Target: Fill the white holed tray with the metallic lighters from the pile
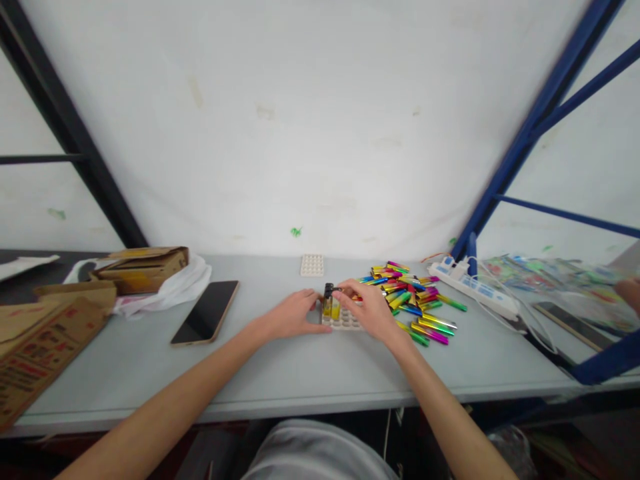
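Observation:
A pale tray with rows of holes (345, 325) lies on the table in front of me. At its left end several gold-yellow lighters (327, 308) with black tops stand upright. My left hand (295, 313) grips the tray's left end, thumb along the near edge and fingers behind. Over the tray, my right hand (367, 307) pinches a yellow lighter (336, 308) beside the standing ones; my fingers hide part of it. To the right lies a loose pile of shiny multicoloured lighters (425, 303), in gold, green, blue, red and purple.
Another pale holed tray (313, 265) lies near the wall. A black phone (206, 312) is on the left, by cardboard boxes (145, 270) and a white plastic bag (187, 283). A power strip (475, 290) with cables borders the pile. Another person's hand (629, 293) shows at far right.

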Action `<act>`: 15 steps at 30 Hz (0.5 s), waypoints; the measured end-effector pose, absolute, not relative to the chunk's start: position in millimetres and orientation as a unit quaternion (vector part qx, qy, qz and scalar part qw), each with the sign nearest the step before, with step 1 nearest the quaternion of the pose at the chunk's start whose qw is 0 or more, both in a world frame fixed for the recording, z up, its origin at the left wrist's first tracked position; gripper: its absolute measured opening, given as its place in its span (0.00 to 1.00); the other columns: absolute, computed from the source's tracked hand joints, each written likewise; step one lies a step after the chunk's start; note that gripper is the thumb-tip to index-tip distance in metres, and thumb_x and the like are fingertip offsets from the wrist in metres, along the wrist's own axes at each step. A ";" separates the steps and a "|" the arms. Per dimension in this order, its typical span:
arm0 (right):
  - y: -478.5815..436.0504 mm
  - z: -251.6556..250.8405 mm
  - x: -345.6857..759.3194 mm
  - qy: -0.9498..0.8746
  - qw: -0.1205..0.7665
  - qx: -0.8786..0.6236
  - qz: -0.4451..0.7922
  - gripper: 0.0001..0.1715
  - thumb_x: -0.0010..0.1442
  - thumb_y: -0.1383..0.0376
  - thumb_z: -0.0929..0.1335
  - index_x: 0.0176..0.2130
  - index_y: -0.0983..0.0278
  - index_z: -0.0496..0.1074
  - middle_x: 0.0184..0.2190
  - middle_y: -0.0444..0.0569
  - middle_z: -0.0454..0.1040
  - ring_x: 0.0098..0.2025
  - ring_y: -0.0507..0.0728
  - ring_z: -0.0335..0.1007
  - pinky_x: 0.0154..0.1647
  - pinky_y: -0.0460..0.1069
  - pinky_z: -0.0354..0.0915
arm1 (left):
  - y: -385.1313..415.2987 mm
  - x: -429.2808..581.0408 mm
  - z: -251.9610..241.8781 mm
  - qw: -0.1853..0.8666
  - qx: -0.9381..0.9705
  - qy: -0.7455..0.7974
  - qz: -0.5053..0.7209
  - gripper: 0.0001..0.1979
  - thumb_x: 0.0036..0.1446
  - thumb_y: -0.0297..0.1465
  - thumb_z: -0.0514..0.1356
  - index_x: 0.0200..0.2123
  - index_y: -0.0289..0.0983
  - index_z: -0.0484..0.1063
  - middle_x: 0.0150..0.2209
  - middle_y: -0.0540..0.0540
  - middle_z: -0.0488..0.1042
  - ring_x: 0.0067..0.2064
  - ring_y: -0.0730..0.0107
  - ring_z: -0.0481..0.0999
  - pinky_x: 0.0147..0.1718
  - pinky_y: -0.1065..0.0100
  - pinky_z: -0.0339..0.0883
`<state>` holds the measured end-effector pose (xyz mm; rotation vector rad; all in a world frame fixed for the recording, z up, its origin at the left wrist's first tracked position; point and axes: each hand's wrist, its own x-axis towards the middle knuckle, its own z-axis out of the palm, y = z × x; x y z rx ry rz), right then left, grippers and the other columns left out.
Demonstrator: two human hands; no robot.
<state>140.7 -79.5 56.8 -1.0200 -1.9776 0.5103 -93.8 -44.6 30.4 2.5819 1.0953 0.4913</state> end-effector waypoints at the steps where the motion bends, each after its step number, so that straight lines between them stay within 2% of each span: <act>1: -79.0 55.3 141.3 -0.793 0.408 -0.400 0.210 0.19 0.73 0.48 0.68 0.45 0.59 0.78 0.34 0.49 0.82 0.37 0.60 0.78 0.44 0.53 0.68 | -44.9 -93.7 31.0 0.147 0.898 0.379 0.170 0.31 0.56 0.59 0.67 0.45 0.38 0.75 0.41 0.41 0.78 0.43 0.50 0.78 0.44 0.58 0.70; 11: -74.6 44.2 144.9 -0.846 0.342 -0.364 0.187 0.15 0.71 0.50 0.71 0.47 0.57 0.79 0.37 0.50 0.82 0.39 0.61 0.77 0.45 0.53 0.68 | -43.9 -93.2 27.9 0.133 0.900 0.379 0.170 0.29 0.56 0.60 0.66 0.42 0.39 0.74 0.40 0.42 0.78 0.42 0.51 0.78 0.43 0.58 0.70; 15: -72.5 49.1 147.4 -0.854 0.339 -0.343 0.196 0.16 0.73 0.51 0.69 0.48 0.57 0.81 0.40 0.51 0.84 0.41 0.61 0.78 0.45 0.52 0.68 | -42.7 -94.2 25.4 0.131 0.901 0.382 0.162 0.30 0.56 0.60 0.66 0.42 0.39 0.74 0.41 0.41 0.78 0.44 0.49 0.79 0.45 0.57 0.70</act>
